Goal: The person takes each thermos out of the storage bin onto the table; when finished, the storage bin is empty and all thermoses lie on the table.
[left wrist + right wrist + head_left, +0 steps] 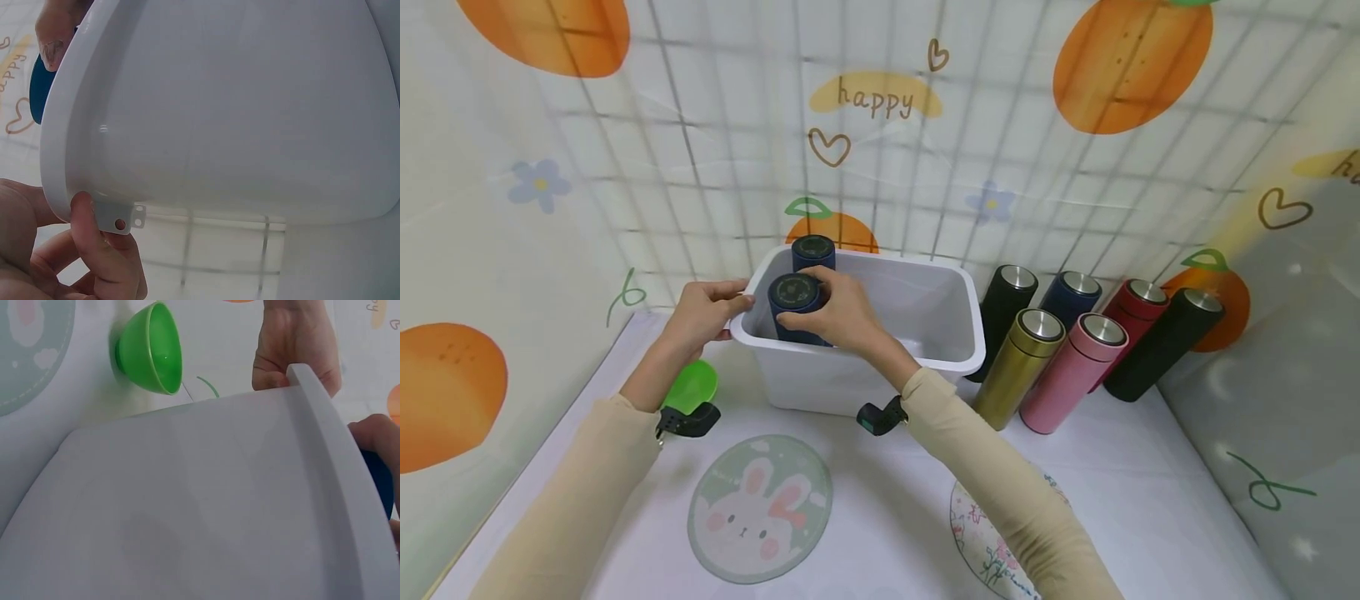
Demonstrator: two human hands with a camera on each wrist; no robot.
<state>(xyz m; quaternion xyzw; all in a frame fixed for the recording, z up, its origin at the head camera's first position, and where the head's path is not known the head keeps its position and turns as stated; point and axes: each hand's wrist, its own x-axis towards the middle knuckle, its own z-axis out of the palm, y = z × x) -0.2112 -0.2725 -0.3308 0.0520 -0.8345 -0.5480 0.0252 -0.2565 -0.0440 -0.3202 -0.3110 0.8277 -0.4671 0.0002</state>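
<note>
A white plastic bin [812, 387] stands near the back of the table. My left hand [700, 315] grips its left rim, thumb on top and fingers underneath, as the left wrist view also shows around a small tab [120, 223]. Inside the left end of the bin, my right hand [848, 315] holds a navy thermos bottle [793, 293] upright near its top, thumb and fingers on opposite sides. Directly behind it stands another navy bottle [813, 248]. The bin wall hides the lower parts of both bottles.
Right of the bin stand several thermos bottles, among them a gold one [1018, 367] and a pink one [1073, 372]. A green bowl [692, 387] sits below the left wrist. A round bunny mat [760, 510] lies in front; a floral mat [981, 533] is partly under the right sleeve.
</note>
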